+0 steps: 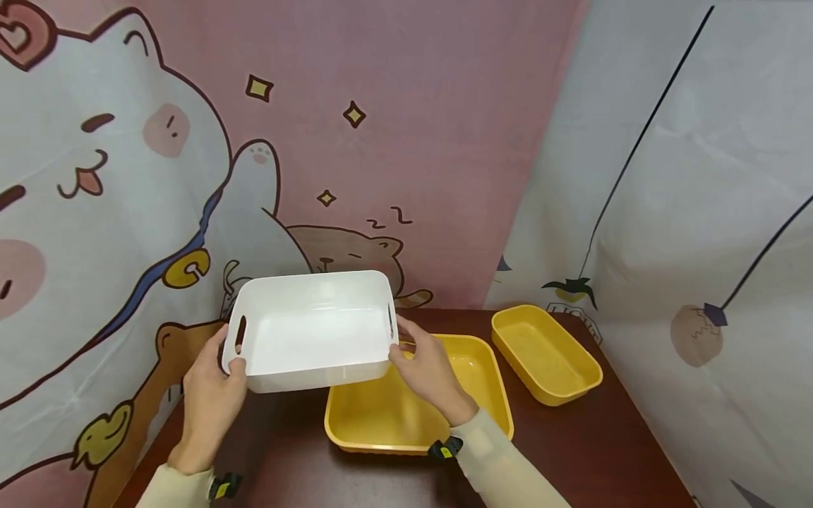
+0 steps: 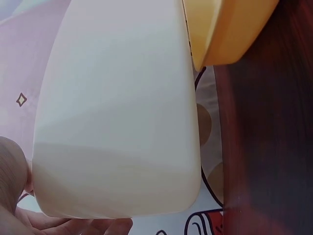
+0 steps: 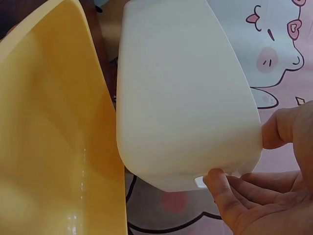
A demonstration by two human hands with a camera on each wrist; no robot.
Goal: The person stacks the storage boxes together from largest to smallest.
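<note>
A white plastic storage bin with a slot handle in each short side is held up in the air, tilted so its inside shows in the head view. My left hand grips its left end near the slot, thumb over the rim. At the other end my right hand pinches the rim, its fingers by the slot on the outside in the right wrist view. Below and behind the white bin stands a large yellow bin, partly covered by it and by my right forearm.
A smaller yellow bin stands at the back right of the dark wooden table. A pink cartoon cloth hangs behind the table, and a pale cloth hangs along the right side.
</note>
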